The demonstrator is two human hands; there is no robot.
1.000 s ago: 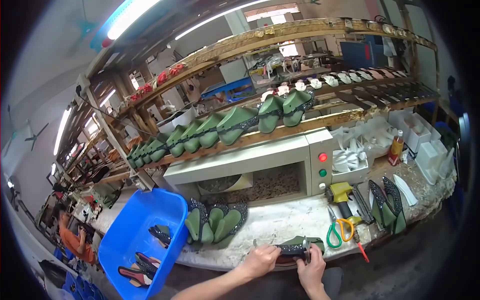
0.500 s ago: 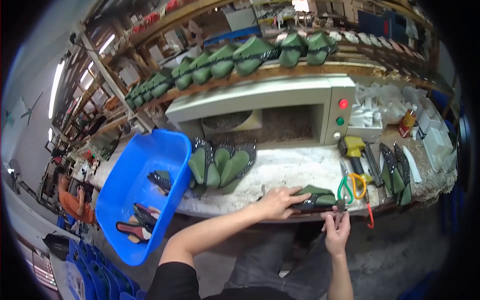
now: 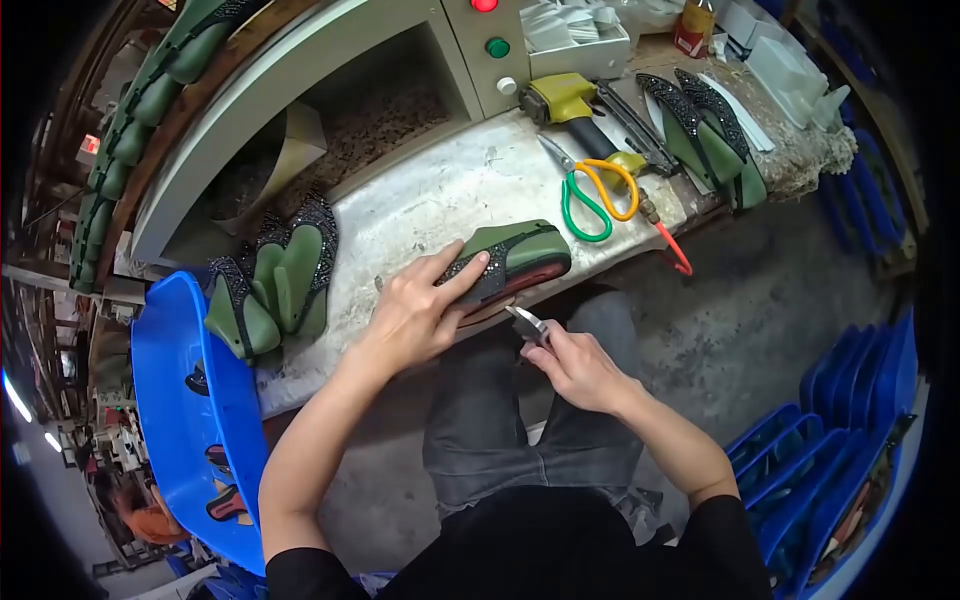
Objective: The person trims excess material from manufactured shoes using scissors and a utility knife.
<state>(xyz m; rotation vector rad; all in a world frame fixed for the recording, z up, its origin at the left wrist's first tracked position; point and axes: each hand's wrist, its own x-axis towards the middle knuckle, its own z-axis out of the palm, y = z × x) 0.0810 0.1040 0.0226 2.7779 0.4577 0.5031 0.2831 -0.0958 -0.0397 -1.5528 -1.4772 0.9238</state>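
A shoe upper stretched over a green last [image 3: 520, 250] lies on its side at the front edge of the bench, its dark sparkly strap and reddish sole side showing. My left hand [image 3: 405, 312] presses on it from the left, fingers spread over the strap and thumb low near the sole. In my right hand [image 3: 578, 372] are metal pincers [image 3: 528, 324], gripped in closed fingers. Their jaws point up and left, close to the sole's near edge. Scissors [image 3: 576, 167] with green and orange handles lie just beyond the shoe's right end.
Beyond the scissors is a yellow staple gun [image 3: 562, 97]. More shoes on green lasts stand at the left [image 3: 300, 275] and right [image 3: 700, 140]. A blue tub [image 3: 165, 360] hangs by the bench's left end. Behind is a machine [image 3: 495, 90] with buttons.
My view has swung right and down over the bench. My right hand and the pincers have moved from the shoe's right end to its near side, and the shoe's sole side now shows.
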